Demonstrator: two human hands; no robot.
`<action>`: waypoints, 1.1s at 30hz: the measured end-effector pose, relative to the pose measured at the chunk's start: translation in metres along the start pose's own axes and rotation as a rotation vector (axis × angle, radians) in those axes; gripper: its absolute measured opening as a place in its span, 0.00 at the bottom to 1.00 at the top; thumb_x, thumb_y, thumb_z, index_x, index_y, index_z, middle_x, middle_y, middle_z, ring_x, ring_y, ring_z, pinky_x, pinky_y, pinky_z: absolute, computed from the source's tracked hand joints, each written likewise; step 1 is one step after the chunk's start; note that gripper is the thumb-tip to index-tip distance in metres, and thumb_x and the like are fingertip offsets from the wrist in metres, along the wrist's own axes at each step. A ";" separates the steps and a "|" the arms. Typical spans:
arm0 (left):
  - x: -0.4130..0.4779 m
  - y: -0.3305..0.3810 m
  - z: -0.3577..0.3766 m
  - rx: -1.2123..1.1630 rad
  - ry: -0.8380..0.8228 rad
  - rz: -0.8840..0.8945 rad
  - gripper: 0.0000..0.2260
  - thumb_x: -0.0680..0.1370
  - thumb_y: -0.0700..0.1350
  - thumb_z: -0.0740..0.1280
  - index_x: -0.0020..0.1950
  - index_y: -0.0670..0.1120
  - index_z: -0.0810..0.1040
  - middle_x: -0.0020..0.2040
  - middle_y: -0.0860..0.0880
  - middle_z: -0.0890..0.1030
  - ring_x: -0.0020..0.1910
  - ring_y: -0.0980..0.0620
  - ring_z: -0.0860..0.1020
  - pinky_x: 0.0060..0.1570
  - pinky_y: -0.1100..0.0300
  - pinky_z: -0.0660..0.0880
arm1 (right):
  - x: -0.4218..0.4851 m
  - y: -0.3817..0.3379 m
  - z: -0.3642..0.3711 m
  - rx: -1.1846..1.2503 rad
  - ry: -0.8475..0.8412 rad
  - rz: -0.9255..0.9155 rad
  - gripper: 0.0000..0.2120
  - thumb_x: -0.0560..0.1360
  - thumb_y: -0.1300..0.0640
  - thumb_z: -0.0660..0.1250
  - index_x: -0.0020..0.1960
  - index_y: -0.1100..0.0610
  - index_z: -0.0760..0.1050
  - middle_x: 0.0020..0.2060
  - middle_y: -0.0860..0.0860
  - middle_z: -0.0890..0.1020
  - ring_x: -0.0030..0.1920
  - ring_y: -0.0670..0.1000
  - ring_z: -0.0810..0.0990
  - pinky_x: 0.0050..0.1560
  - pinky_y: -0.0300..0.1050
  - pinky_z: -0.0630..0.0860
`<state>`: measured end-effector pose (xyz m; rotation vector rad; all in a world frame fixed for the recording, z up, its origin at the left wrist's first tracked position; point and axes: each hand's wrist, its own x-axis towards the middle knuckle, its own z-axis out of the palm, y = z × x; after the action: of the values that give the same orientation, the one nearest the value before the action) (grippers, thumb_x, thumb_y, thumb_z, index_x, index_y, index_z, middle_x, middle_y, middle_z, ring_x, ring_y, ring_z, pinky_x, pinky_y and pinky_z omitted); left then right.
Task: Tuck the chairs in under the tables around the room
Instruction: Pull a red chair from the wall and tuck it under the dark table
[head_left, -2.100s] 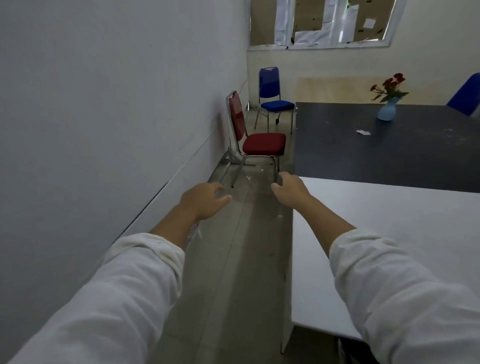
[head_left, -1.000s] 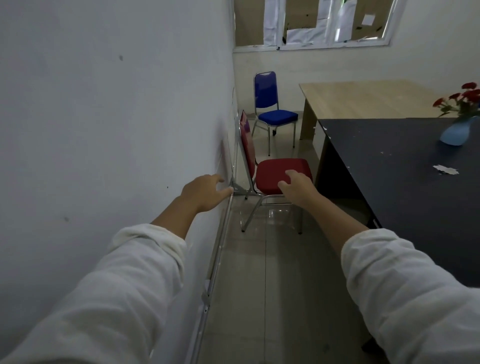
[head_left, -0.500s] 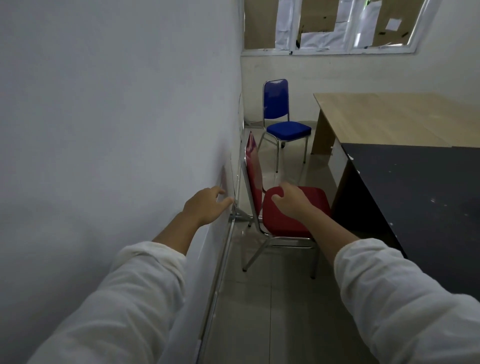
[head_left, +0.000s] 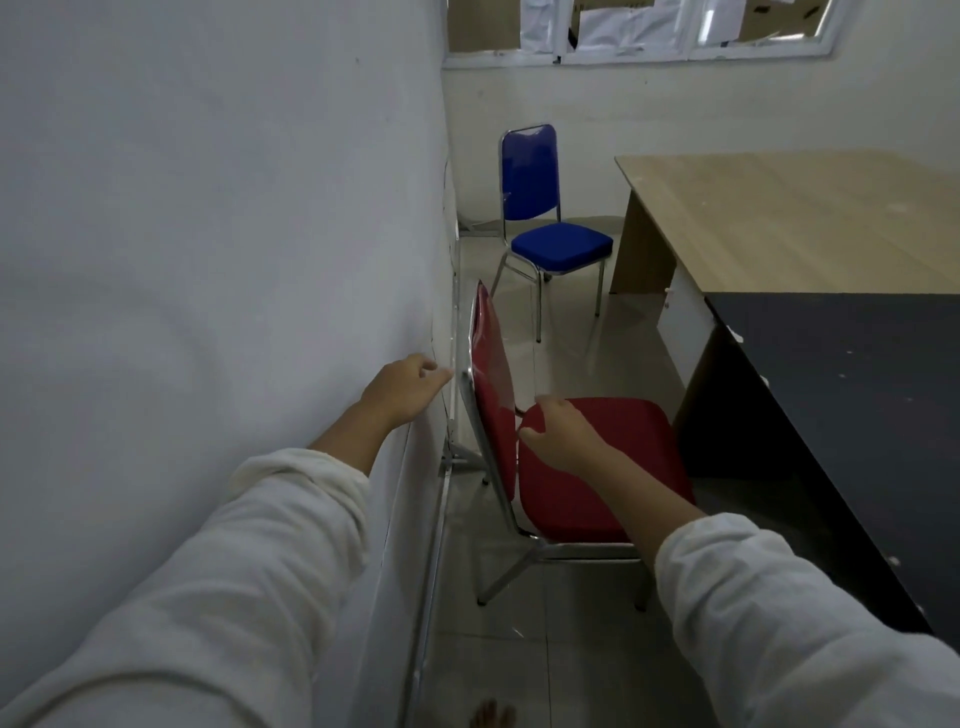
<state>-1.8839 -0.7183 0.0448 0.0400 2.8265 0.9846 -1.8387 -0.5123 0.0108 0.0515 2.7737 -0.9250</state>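
A red padded chair (head_left: 597, 467) with a chrome frame stands by the left wall, its seat facing the black table (head_left: 852, 415). My left hand (head_left: 402, 389) hovers just left of the backrest's near edge, fingers loosely curled, holding nothing. My right hand (head_left: 558, 428) is over the seat's rear corner, next to the backrest, fingers bent and empty. Farther back a blue chair (head_left: 545, 218) stands near the corner, beside a light wooden table (head_left: 789, 218).
The white wall (head_left: 208, 260) runs close along my left, with a metal strip at its base. A narrow tiled aisle (head_left: 519, 649) lies between the wall and the tables. A papered window (head_left: 639, 31) spans the far wall. A bare foot shows at the bottom edge.
I have walked forward along the aisle, past the white table. The red chair is now close, and both hands have come up to its backrest and seat.
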 end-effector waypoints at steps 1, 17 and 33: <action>0.024 0.002 0.002 -0.023 -0.020 -0.007 0.22 0.79 0.57 0.60 0.67 0.45 0.72 0.66 0.44 0.75 0.62 0.47 0.74 0.56 0.57 0.69 | 0.019 -0.002 -0.001 0.001 -0.018 0.004 0.27 0.75 0.52 0.63 0.71 0.61 0.63 0.65 0.58 0.72 0.62 0.58 0.74 0.66 0.59 0.70; 0.241 -0.002 0.035 -0.131 -0.196 -0.094 0.25 0.81 0.53 0.58 0.76 0.46 0.60 0.71 0.43 0.70 0.67 0.43 0.71 0.68 0.47 0.68 | 0.193 -0.015 0.056 0.202 -0.161 0.022 0.58 0.66 0.38 0.72 0.77 0.60 0.39 0.78 0.58 0.49 0.77 0.58 0.51 0.74 0.61 0.57; 0.247 0.017 0.088 -0.411 -0.089 -0.236 0.26 0.78 0.45 0.63 0.73 0.42 0.59 0.61 0.41 0.75 0.55 0.44 0.77 0.57 0.47 0.76 | 0.190 0.011 0.054 0.266 -0.216 -0.014 0.56 0.67 0.51 0.73 0.77 0.59 0.34 0.79 0.56 0.45 0.78 0.55 0.47 0.76 0.53 0.58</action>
<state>-2.1152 -0.6322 -0.0448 -0.2808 2.4248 1.4351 -2.0127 -0.5425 -0.0781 -0.0239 2.4434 -1.2201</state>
